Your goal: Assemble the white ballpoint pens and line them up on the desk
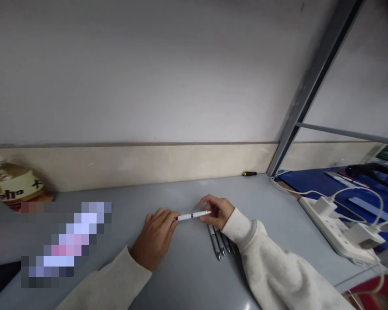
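Observation:
A white pen [194, 215] with a dark band is held nearly level above the grey desk. My left hand [158, 232] is closed around its left end, fingers pressed together. At the pen's right end, my right hand [220, 212] has its thumb and index finger curved and apart, with the pen's end between them. Whether the other right fingers touch it, I cannot tell. Under and just below my right hand lie several grey-white pens [215, 244] side by side, their tips toward me, partly hidden by the hand and sleeve.
A white power strip [326, 226] with plugged-in chargers and cables lies on the right, near a blue mat [310, 181]. By the wall rests a small black-and-yellow screwdriver [249, 174]. At left stand a labelled bottle [16, 183] and a pixelated object [67, 239].

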A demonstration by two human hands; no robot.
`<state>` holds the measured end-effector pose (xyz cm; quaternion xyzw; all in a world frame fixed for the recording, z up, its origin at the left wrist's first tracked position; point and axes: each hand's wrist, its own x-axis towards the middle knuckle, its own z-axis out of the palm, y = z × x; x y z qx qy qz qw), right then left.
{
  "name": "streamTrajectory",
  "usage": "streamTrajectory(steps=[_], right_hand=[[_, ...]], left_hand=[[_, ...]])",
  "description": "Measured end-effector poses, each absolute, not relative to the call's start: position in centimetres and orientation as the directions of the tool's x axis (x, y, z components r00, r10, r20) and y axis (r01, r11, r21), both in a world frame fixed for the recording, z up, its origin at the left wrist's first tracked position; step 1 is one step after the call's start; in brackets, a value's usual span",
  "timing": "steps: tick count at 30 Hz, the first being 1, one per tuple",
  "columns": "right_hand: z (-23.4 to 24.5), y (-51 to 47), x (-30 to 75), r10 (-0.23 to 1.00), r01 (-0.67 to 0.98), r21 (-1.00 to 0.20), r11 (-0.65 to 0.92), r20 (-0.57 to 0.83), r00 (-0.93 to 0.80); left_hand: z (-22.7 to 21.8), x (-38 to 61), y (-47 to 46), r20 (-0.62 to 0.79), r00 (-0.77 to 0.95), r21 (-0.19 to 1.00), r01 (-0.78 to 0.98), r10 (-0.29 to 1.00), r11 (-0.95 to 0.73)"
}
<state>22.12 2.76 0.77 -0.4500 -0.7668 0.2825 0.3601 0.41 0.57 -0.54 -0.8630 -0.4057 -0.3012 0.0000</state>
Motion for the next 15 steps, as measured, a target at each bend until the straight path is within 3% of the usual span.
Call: streamTrajectory(steps=[4,8,12,15], right_hand=[[0.81,2.66,22.12,0.9,0.51,-0.755,0.412,0.249,-0.358],[0.73,2.67,22.15,0.887,0.484,-0.75,0.451,0.315,-0.338],[0.8,2.87,22.23,0.907,0.565,-0.715,0.411,0.26,-0.331],[0.99,2.92,22.27,0.914,0.538,-0.742,0.399,0.272,-0.302]], left_hand=[[-0.59,0.44,0.66,0.518,0.492,0.242,0.701,0.7,-0.671],[-0.63,0.43,0.66,0.515,0.492,0.239,0.703,0.702,-0.669],[-0.73,0.37,0.71,0.509,0.505,0.242,0.692,0.697,-0.68],[-0.88,0.35,0.85,0.517,0.505,0.241,0.688,0.691,-0.684]])
